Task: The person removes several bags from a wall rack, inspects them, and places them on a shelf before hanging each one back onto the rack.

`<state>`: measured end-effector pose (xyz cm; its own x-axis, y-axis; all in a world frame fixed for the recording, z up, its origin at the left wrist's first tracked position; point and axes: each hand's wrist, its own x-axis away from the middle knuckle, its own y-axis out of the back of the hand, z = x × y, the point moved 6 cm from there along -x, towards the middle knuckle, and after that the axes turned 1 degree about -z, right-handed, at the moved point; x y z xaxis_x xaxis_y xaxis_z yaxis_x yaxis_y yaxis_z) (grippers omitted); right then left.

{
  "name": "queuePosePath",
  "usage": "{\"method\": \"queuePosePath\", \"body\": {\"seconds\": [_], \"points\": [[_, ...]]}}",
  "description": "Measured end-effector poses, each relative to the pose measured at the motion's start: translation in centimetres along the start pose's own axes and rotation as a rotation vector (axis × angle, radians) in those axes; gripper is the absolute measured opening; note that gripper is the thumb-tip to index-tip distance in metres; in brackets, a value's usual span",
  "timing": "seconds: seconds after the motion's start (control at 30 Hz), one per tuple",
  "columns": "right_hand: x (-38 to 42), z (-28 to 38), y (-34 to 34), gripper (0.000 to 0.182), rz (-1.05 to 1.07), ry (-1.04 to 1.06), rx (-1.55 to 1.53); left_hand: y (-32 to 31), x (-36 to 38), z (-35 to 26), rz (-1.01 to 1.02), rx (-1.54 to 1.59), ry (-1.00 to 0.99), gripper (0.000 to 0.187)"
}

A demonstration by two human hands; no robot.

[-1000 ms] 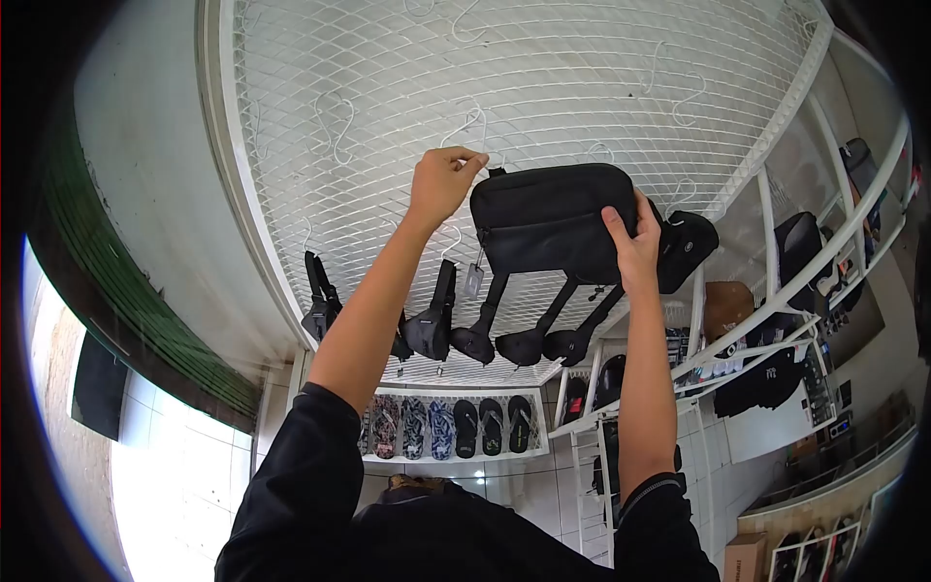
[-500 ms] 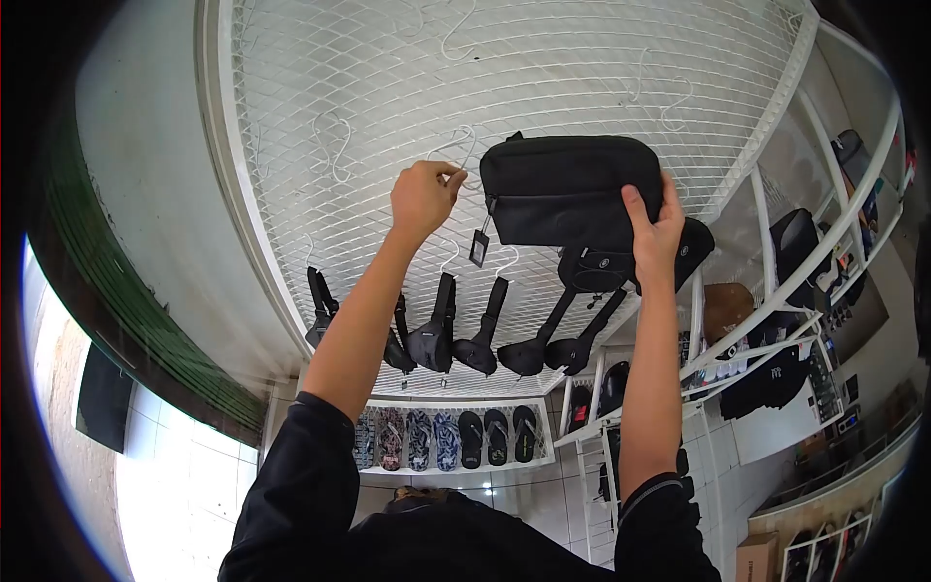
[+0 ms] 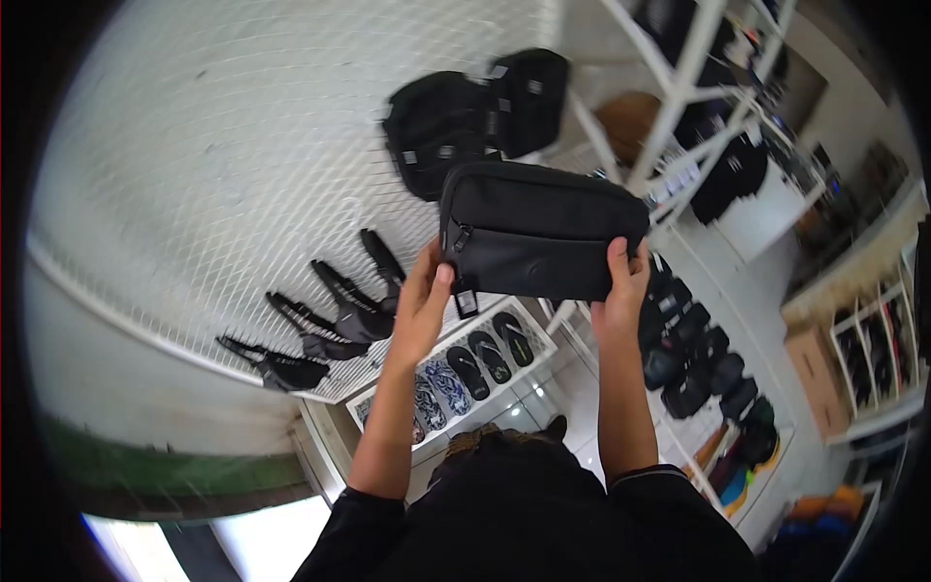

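Note:
Between my hands is a black zippered pouch bag (image 3: pixel 543 228), held up in front of the mesh wall with its long side roughly level. My left hand (image 3: pixel 423 296) grips its left end, thumb on the front face beside the zipper pull. A small dark tag (image 3: pixel 466 303) dangles from the bag near that thumb. Closed on the lower right corner is my right hand (image 3: pixel 622 286), thumb in front and the other fingers mostly hidden behind. Two black backpacks (image 3: pixel 441 136) hang on the mesh just beyond the bag.
Several black sling bags (image 3: pixel 335 310) hang on the white mesh panel (image 3: pixel 223 165) at left. Below them, flip-flops (image 3: pixel 468 371) line a white tray. White metal racks (image 3: pixel 679 97) stand to the right, with black caps (image 3: pixel 713 344) lower down and a cardboard box (image 3: pixel 817 383) farther right.
My left hand has left the white wire hook and now grips the bag's left end. The bag has come lower and nearer my body, and my view has turned to the right.

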<state>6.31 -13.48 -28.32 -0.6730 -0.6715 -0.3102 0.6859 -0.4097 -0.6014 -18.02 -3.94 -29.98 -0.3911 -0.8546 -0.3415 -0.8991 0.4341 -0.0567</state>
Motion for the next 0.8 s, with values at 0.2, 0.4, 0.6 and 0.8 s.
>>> {"method": "queuePosePath", "body": {"seconds": [0.2,0.4,0.6,0.8], "points": [[6.3,0.4,14.2,0.060,-0.212,-0.109,-0.004,-12.6,1.1,8.2,0.016,0.373,0.333,0.056],[12.3,5.3,26.7,0.073,-0.180,-0.374,0.443,-25.1,1.7,12.6,0.415,0.096,0.357,0.044],[15.1,9.5,37.2,0.064,-0.375,-0.451,0.725,-39.6,4.8,18.9,0.777,0.026,0.521,0.058],[18.0,9.3,47.3,0.049,-0.821,-0.466,0.494,-52.1,9.5,26.4,0.903,-0.009,0.862,0.074]]}}
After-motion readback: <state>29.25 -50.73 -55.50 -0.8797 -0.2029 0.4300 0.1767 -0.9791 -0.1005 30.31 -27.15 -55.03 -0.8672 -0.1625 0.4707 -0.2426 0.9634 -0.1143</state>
